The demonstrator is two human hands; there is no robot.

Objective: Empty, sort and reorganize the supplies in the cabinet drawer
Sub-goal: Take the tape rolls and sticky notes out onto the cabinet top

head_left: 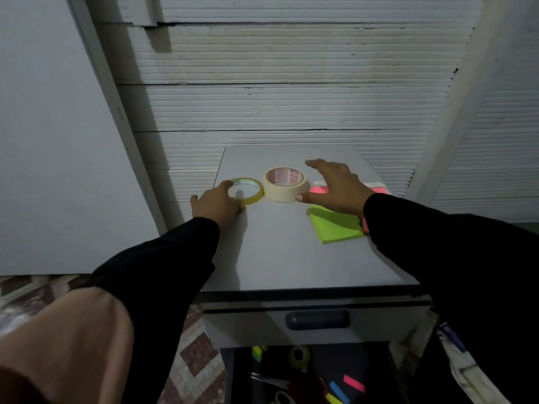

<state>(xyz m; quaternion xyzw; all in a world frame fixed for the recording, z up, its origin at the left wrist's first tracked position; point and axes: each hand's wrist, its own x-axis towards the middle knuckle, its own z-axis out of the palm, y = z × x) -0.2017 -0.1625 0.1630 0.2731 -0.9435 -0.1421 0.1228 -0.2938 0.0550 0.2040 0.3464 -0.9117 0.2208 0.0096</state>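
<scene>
On the grey cabinet top (280,258) lie a thin yellow tape roll (253,196) and, touching it on the right, a wider cream masking tape roll (285,188). My left hand (215,201) rests at the yellow roll's left edge, fingers on its rim. My right hand (332,182) hovers spread just right of the cream roll, thumb touching its side. Beneath that hand sit green sticky notes (335,225) and pink sticky notes (318,189). Below, the open drawer (309,371) holds a yellow tape roll (299,355), scissors (269,383) and coloured flags (354,383).
A shut upper drawer with a dark handle (317,319) sits under the cabinet top. A ribbed white wall (277,106) stands behind, a white panel (49,141) at left. Patterned floor tiles (198,360) show lower left. My knee in beige cloth (73,345) fills the lower left.
</scene>
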